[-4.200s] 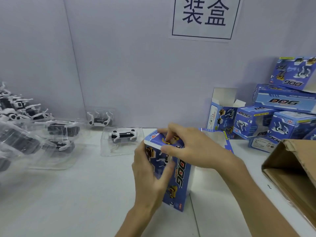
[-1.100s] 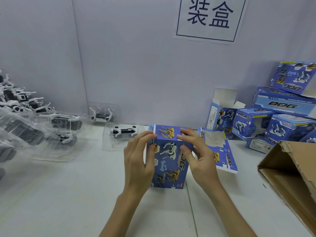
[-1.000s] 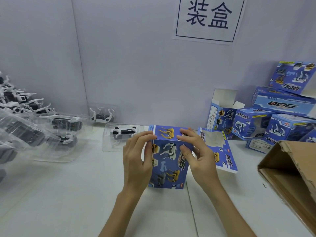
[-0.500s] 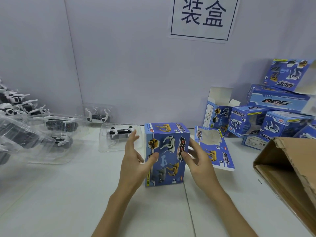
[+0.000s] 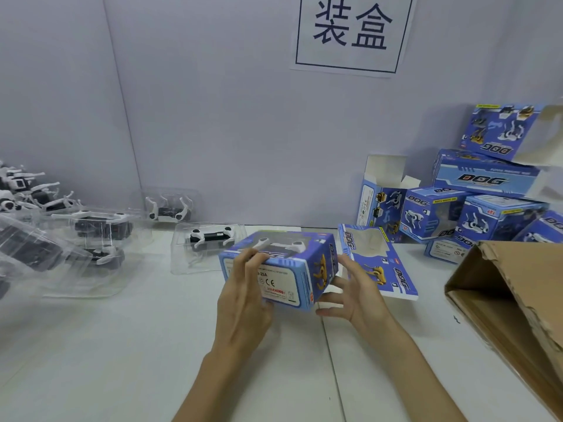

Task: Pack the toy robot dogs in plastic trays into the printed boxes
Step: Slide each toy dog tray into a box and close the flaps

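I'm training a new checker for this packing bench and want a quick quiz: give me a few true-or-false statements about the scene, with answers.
1. The left hand grips the printed box. True.
2. A white toy dog shows through that box's window. True.
3. The cardboard carton is on the person's left. False: it is on the right.
4. The clear tray behind the held box is empty. False: it holds a black-and-white toy dog.
5. A flattened box lies to the right of the held one. True.
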